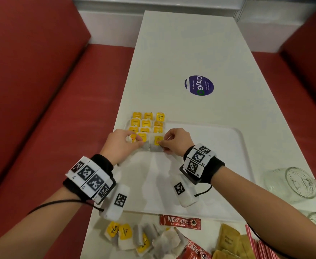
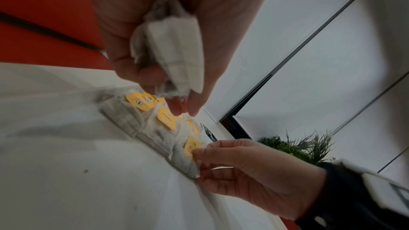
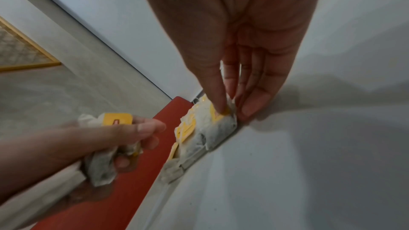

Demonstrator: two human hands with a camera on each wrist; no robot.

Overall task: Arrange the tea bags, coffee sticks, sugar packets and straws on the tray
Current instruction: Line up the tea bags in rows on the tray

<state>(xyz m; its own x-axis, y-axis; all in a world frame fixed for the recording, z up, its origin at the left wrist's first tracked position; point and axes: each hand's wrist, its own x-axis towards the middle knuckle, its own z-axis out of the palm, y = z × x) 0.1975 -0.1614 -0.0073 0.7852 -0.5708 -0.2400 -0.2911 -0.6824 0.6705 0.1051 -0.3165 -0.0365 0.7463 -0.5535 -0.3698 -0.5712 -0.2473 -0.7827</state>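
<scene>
Red bench seats (image 1: pixel 41 90) flank your white table (image 1: pixel 190 53). On the tray (image 1: pixel 218 146), tea bags (image 1: pixel 146 123) sit in rows at its far left corner. Your left hand (image 1: pixel 120 144) grips spare tea bags; your right hand (image 1: pixel 175 142) pinches the nearest row's right-hand bag (image 1: pixel 157 143) between thumb and fingertips.

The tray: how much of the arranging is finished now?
Done: tea bags in rows at the tray's far left corner. In hand: right hand sets a tea bag down; left hand grips spare tea bags. Left: loose tea bags, coffee sticks, sugar packets, straws lying off the tray.
</scene>
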